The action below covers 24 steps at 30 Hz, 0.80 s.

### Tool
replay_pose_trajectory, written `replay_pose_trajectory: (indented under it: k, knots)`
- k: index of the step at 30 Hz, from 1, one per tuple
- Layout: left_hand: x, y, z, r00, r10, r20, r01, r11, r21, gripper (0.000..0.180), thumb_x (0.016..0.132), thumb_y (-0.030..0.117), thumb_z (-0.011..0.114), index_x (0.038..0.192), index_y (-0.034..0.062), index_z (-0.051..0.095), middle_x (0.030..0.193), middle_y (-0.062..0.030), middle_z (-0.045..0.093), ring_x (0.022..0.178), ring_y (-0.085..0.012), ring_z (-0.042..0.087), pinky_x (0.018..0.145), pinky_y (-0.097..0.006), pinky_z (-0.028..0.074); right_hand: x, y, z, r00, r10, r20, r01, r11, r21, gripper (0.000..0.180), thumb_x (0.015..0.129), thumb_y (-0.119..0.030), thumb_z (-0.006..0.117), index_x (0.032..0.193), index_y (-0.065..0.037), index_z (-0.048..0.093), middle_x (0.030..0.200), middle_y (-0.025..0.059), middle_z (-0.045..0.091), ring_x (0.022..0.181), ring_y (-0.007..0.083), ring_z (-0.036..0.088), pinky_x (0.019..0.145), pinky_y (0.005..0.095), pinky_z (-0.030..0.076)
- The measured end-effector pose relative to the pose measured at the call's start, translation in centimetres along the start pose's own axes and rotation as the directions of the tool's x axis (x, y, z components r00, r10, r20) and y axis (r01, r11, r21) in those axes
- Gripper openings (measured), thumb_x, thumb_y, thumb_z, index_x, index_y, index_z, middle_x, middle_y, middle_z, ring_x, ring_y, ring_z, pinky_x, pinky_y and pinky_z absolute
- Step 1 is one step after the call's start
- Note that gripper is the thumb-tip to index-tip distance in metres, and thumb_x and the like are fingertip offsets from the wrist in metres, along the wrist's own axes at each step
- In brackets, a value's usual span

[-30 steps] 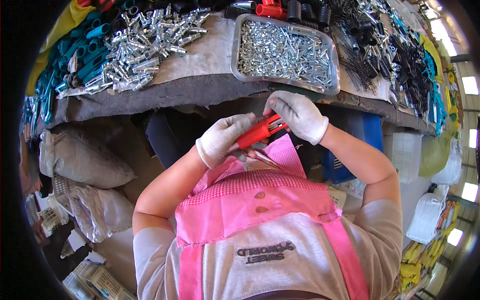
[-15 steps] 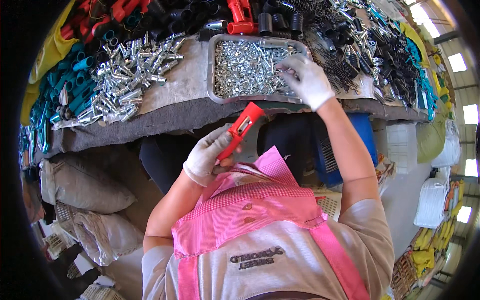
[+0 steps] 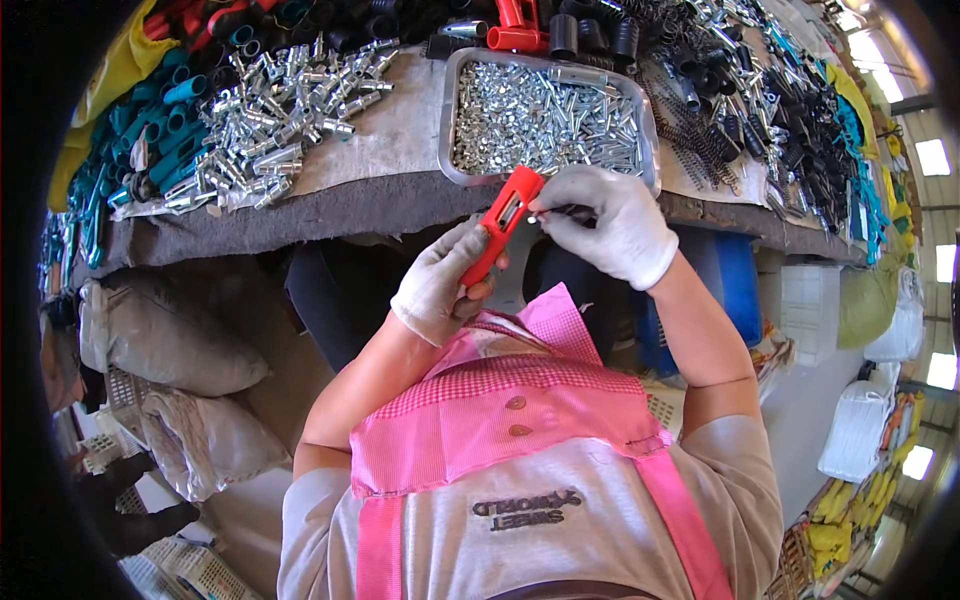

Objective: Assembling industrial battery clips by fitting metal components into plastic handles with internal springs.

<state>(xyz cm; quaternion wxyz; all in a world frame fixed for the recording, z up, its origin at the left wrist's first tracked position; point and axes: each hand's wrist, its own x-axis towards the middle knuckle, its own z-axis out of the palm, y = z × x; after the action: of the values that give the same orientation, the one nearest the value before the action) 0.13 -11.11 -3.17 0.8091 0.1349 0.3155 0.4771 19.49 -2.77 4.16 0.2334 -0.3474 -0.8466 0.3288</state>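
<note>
Half a second ago the right hand (image 3: 615, 225) was at the tray (image 3: 448, 125) of metal pieces in the upper middle of the frame; now it has come away, down to the centre, just beside the upper end of the red part (image 3: 505, 220), with a small bright piece (image 3: 533, 219) at its fingertips. The red part, slanted low toward the right a second ago, now stands steeper in the left hand (image 3: 440, 285)
</note>
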Motion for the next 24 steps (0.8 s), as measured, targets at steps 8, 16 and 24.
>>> replay_pose_trajectory:
  k: [8, 16, 24]
  knots:
    - [-0.4, -0.4, 0.1, 1.0, 0.021, -0.022, -0.021, 1.0, -0.015, 0.027, 0.095, 0.029, 0.052, 0.113, 0.0095, 0.054, 0.081, -0.0027, 0.057, 0.048, -0.0051, 0.038, 0.036, -0.017, 0.02, 0.2, -0.4, 2.4, 0.981, -0.195, -0.01, 0.191, 0.968, -0.165, 0.018, 0.07, -0.002, 0.065, 0.088, -0.006, 0.063, 0.086, 0.0108, 0.063, 0.077, 0.0276, 0.063, 0.068, 0.0357, 0.052]
    - [-0.3, -0.1, 0.2, 0.998, -0.001, -0.063, 0.002, 1.0, 0.013, 0.021, 0.095, 0.03, 0.05, 0.105, 0.0121, 0.055, 0.08, -0.0001, 0.058, 0.049, -0.0049, 0.041, 0.039, -0.017, 0.022, 1.0, -1.9, 3.1, 0.937, -0.331, 0.109, 0.324, 0.715, -0.62, 0.018, 0.07, -0.008, 0.06, 0.088, -0.008, 0.061, 0.085, 0.0071, 0.059, 0.074, 0.0257, 0.061, 0.064, 0.0337, 0.053]
    - [-0.5, 0.0, 0.6, 0.995, 0.012, -0.095, -0.008, 0.999, 0.043, 0.022, 0.094, 0.029, 0.053, 0.106, 0.0121, 0.057, 0.077, 0.0011, 0.058, 0.049, -0.0043, 0.041, 0.038, -0.017, 0.023, 0.4, -1.0, 3.1, 0.993, -0.107, -0.042, 0.094, 0.966, -0.24, 0.01, 0.073, -0.008, 0.066, 0.083, -0.005, 0.064, 0.083, 0.0113, 0.062, 0.077, 0.0295, 0.062, 0.07, 0.0374, 0.05]
